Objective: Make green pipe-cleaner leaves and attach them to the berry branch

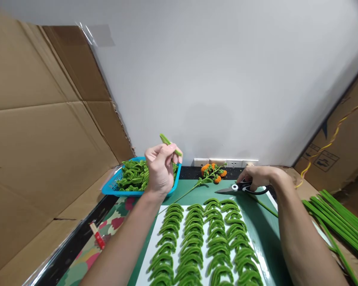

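Curved fuzzy green pieces (189,254) lie in four columns on a white sheet. Beyond, a blue plastic basket (109,191) holds more. The left hand (162,165) pinches a short green strip (165,139); the right hand's (255,176) fingers touch black-handled scissors (258,192), lying right of an orange-flowered stem (200,182).

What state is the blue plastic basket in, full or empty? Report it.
Well filled, not empty: the basket holds heaped fuzzy green strips. Its exact fill cannot be told.
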A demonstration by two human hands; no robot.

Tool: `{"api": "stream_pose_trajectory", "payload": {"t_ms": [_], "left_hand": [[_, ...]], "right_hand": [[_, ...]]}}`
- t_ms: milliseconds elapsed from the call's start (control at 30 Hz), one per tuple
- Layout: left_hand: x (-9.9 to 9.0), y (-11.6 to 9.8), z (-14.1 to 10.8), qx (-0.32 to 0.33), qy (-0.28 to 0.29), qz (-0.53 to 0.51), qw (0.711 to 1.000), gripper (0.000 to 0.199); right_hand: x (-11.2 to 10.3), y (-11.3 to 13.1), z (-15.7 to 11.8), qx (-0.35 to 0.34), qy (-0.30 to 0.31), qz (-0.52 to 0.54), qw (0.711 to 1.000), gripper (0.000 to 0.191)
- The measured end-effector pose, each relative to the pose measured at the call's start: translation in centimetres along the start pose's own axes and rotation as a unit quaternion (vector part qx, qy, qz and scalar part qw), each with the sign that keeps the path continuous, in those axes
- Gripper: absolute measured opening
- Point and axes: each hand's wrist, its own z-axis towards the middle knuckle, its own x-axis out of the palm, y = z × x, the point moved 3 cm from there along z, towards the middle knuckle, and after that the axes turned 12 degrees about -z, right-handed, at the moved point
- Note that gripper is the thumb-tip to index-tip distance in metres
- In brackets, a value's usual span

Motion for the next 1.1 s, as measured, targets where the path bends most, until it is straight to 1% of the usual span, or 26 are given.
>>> {"api": "stream_pose_trajectory", "payload": {"t_ms": [100,167,333,400,467,533,567,633,700,733,800,833,867,900,933,1000,1033,1100], "left_hand": [[0.2,0.7,-0.2,-0.106,-0.016,-0.061,0.992,0.038],[0.3,1.1,-0.4,-0.151,-0.024,-0.090,0.984,0.035],[0.2,1.3,-0.7,-0.194,-0.027,-0.145,0.970,0.037],[0.2,1.4,-0.8,-0.213,-0.037,-0.175,0.961,0.036],[0.2,1.4,-0.8,-0.233,-0.049,-0.206,0.949,0.029],[0.1,1.4,-0.7,-0.248,-0.055,-0.226,0.941,0.019],[0.1,1.4,-0.7,-0.255,-0.056,-0.228,0.938,0.018],[0.2,1.6,-0.7,-0.275,-0.055,-0.219,0.934,0.025],[0.4,1.9,-0.9,-0.301,-0.053,-0.198,0.931,0.024],[0.5,2.0,-1.0,-0.310,-0.053,-0.184,0.931,0.022],[0.7,2.4,-1.4,-0.314,-0.048,-0.150,0.936,0.019],[0.8,2.5,-1.6,-0.310,-0.043,-0.133,0.941,0.020],[1.0,2.6,-1.8,-0.303,-0.035,-0.116,0.945,0.020],[1.1,2.7,-2.0,-0.297,-0.027,-0.100,0.949,0.021],[1.2,2.8,-2.2,-0.291,-0.020,-0.087,0.953,0.022],[1.5,2.7,-2.5,-0.279,-0.007,-0.063,0.958,0.024],[1.6,2.6,-2.6,-0.272,-0.002,-0.053,0.961,0.025],[1.7,2.4,-2.6,-0.257,0.007,-0.034,0.966,0.025]], "right_hand": [[0.2,1.1,0.9,0.024,0.012,-0.021,0.999,0.071],[0.2,2.0,1.3,0.038,0.013,-0.037,0.999,0.069],[-0.1,4.8,1.6,0.058,0.000,-0.068,0.996,0.065],[-0.2,5.7,1.6,0.061,-0.004,-0.077,0.995,0.061],[-0.3,6.4,1.6,0.065,-0.012,-0.082,0.994,0.055],[-0.5,6.7,1.3,0.074,-0.024,-0.081,0.994,0.045],[-0.7,6.7,1.1,0.079,-0.031,-0.078,0.993,0.040],[-1.3,6.5,0.3,0.084,-0.053,-0.071,0.993,0.029],[-2.3,6.5,-0.9,0.078,-0.096,-0.063,0.990,0.022],[-3.0,6.6,-1.7,0.071,-0.127,-0.059,0.988,0.023],[-4.3,7.3,-3.6,0.047,-0.205,-0.042,0.977,0.031],[-5.0,7.9,-4.6,0.014,-0.249,-0.024,0.968,0.034],[-5.6,8.8,-5.6,-0.051,-0.313,0.036,0.948,0.034],[-6.0,9.7,-6.5,-0.117,-0.349,0.091,0.925,0.033],[-6.3,10.6,-7.2,-0.165,-0.370,0.132,0.905,0.032],[-6.4,12.0,-8.0,-0.224,-0.393,0.181,0.873,0.027],[-6.4,12.5,-8.2,-0.236,-0.405,0.191,0.863,0.025],[-6.4,13.2,-8.2,-0.239,-0.428,0.194,0.850,0.022]]}}
